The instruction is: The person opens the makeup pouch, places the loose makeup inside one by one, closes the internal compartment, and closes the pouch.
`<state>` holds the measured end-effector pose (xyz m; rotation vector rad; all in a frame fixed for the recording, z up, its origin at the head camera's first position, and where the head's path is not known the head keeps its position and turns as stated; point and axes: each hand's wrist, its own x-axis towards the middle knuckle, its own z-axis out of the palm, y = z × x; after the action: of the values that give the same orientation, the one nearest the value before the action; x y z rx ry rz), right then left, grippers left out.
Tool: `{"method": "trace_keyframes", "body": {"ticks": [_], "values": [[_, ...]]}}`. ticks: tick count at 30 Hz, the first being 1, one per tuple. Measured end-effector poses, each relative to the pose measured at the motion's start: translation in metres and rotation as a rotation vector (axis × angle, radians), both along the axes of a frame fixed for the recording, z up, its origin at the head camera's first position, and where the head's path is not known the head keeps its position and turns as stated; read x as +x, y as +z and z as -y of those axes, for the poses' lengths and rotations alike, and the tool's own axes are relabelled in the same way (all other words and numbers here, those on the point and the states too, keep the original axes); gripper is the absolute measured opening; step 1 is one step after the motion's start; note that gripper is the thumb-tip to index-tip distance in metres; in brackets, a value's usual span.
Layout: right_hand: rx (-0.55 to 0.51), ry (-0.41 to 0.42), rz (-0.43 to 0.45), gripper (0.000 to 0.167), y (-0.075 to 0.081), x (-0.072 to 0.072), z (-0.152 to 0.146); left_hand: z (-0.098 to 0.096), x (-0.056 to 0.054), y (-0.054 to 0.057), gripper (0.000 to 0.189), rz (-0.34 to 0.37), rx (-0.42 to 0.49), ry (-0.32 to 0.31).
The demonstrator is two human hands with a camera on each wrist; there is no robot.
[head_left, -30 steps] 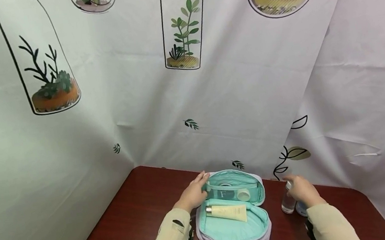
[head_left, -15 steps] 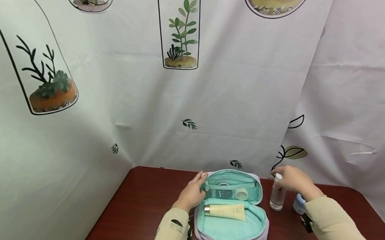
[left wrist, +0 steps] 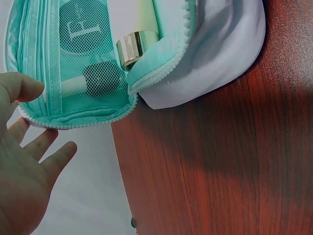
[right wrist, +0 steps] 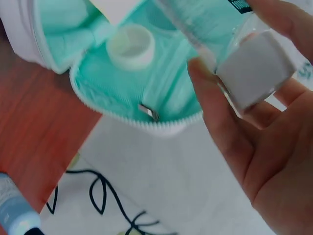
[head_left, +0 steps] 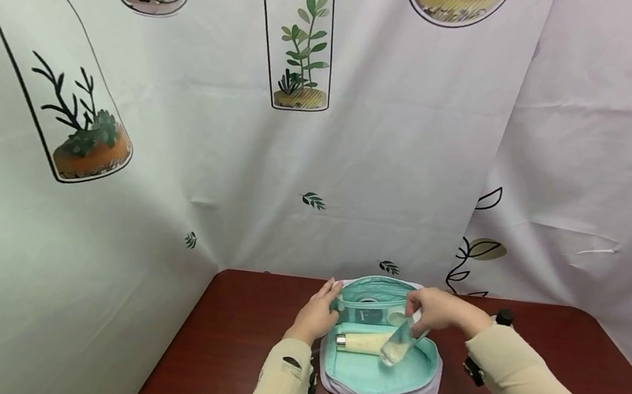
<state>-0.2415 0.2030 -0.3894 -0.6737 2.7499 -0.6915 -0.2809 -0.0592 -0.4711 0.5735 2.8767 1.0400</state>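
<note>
A toiletry bag (head_left: 341, 390), lilac outside and mint inside, lies unzipped on the table with its lid raised. My left hand (head_left: 315, 317) holds the lid's left edge, thumb on the inner side and fingers behind. Over the lower compartment my right hand (head_left: 441, 310) grips a clear bottle (head_left: 397, 349) near its white cap (right wrist: 257, 68), base slanting down to the left. A pale yellow tube (head_left: 359, 343) with a shiny gold cap (left wrist: 132, 49) lies inside, partly covered by the bottle. Behind the lid's mesh (left wrist: 98, 105) sit a dark round item (left wrist: 84, 24), a black-and-white item (left wrist: 101, 79) and a white round container (right wrist: 131, 47).
A light blue container (right wrist: 17, 203) stands to the bag's right on the brown table (head_left: 239, 340); my right forearm hides it in the head view. A white cloth backdrop (head_left: 396, 166) with plant prints hangs behind the table.
My right hand has lifted the clear bottle from the table on the right and brought it left over the bag, tilting it. My left hand stays at the lid's edge.
</note>
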Motion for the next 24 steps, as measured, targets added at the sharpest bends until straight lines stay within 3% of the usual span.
{"method": "trace_keyframes", "body": {"ticks": [7,15,24], "values": [[-0.018,0.097,0.009,0.023,-0.023,-0.004,0.025,-0.001,-0.001,-0.002,0.061,-0.012,-0.015,0.007],[-0.041,0.101,-0.109,0.025,-0.05,-0.004,0.047,0.0,-0.003,-0.002,0.062,-0.022,-0.047,0.008],[0.097,0.124,-0.209,0.025,-0.061,-0.002,0.05,0.002,-0.005,0.001,0.061,0.005,-0.047,-0.009]]}}
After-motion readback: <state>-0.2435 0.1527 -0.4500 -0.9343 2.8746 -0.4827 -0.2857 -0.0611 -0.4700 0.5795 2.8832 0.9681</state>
